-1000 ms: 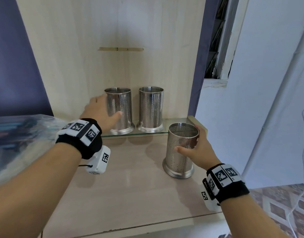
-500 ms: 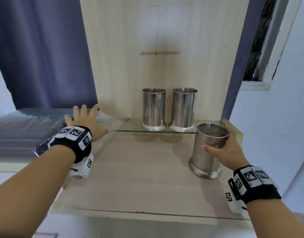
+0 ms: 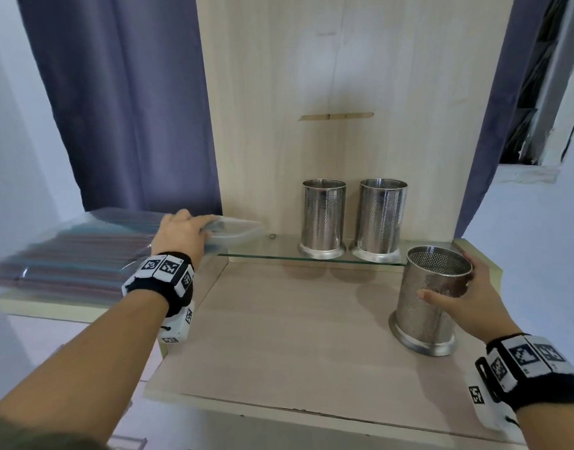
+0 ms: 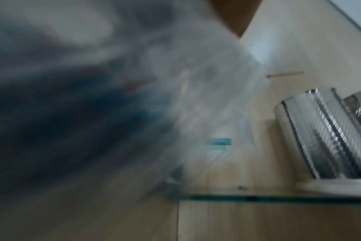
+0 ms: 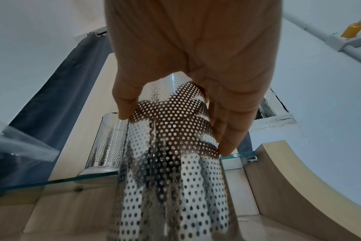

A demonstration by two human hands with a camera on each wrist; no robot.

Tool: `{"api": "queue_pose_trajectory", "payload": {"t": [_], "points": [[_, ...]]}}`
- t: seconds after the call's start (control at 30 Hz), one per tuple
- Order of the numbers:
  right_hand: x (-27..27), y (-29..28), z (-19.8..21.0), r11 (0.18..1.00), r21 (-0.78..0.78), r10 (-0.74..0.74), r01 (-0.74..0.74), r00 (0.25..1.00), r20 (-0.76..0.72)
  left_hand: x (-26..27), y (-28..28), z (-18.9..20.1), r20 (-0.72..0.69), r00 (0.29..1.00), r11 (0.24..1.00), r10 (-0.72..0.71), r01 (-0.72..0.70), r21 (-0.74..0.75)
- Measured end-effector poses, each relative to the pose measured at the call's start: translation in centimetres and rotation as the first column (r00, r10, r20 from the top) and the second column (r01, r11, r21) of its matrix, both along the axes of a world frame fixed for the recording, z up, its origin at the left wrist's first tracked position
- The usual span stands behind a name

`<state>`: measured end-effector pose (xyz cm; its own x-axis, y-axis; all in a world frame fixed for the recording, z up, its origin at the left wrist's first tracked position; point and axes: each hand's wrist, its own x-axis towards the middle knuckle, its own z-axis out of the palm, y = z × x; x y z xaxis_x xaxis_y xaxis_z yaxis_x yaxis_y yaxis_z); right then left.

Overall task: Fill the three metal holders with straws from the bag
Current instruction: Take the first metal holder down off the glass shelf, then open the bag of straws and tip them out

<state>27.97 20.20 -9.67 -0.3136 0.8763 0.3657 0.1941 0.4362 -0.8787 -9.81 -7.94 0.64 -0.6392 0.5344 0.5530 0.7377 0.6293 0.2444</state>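
Left hand (image 3: 178, 237) fingers, hidden behind the knuckles at mid-left, grip the blurred straw bag (image 3: 84, 254); right hand (image 3: 467, 297) grips the lower-right holder (image 3: 431, 300).

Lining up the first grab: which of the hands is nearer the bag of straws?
Left. The left hand grips the open end of the bag of straws; the right hand is far off, holding a metal holder.
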Motion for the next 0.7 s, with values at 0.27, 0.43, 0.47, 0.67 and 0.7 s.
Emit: {"api": "queue_pose_trajectory", "payload": {"t": [0.27,0.43,0.47,0.67,0.7], "points": [[0.0,-0.5,0.4,1.000,-0.005,-0.001,0.001,0.999,0.039,3.0,1.1,5.1,-0.252,0.965,0.982,-0.078,0.119,0.150],[0.2,-0.9,0.7,1.000,-0.005,-0.005,0.005,0.999,0.054,6.2,2.9,10.0,-0.095,0.972,0.904,-0.216,0.235,0.356],[0.2,-1.0,0.7,1.000,-0.010,-0.006,0.006,0.999,0.049,6.6,3.1,11.1,-0.087,0.969,0.884,-0.232,0.247,0.397],[0.3,-1.5,1.2,0.998,-0.055,-0.007,0.010,0.999,0.054,8.7,4.0,16.0,-0.004,0.939,0.739,-0.345,0.274,0.615],[0.4,-1.5,1.4,0.998,-0.065,0.002,0.003,0.998,0.071,9.1,4.0,16.6,0.002,0.932,0.717,-0.362,0.277,0.640]]}}
